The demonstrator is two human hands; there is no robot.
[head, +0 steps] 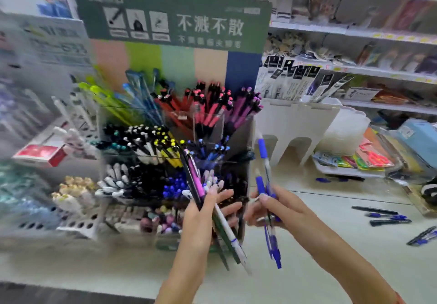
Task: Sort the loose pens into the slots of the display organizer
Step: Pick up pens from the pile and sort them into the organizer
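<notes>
Mid-sort at the tiered clear-plastic pen display organizer point(175, 152)

Just before it, left hand point(208, 211) grips a mixed pen bundle point(227, 230); right hand point(272, 206) pinches 2 blue-capped ballpoints point(267, 185), likely bound next for a matching blue slot.

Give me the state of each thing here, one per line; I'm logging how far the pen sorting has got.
Left hand: grips a mixed bundle of pens.
Right hand: pinches two blue pens.
Display organizer: upright, slots crowded with pens sorted by colour.
Loose pens: lying flat on the counter, unsorted.
Scissors: packaged, lying flat.
</notes>
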